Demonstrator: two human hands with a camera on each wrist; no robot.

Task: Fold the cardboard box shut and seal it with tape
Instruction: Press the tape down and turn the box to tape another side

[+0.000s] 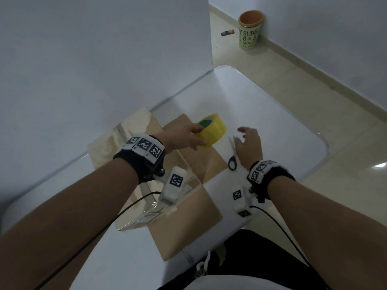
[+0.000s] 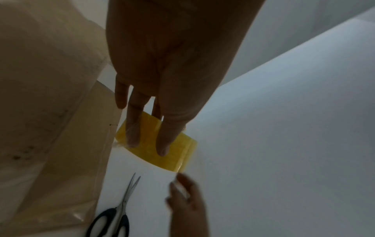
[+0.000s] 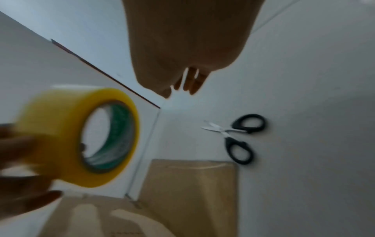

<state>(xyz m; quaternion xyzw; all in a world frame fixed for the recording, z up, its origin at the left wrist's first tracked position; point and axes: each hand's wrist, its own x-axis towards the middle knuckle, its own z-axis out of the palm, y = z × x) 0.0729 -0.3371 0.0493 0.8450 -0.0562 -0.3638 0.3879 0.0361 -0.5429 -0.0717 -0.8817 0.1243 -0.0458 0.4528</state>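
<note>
head view: left hand (image 1: 184,137) gripped the tape roll (image 1: 213,129); right hand (image 1: 250,143), fingers spread, hovered beside it and could fumble the tape's hidden end.

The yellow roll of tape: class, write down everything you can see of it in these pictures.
The yellow roll of tape is a wide ring of glossy, translucent yellow tape wound on a core with a green inner lining. The left hand grips it, fingers across its outer band, and holds it tilted in the air above the brown cardboard box and the white table. The right hand, fingers spread, is close beside it, not touching it.
</note>
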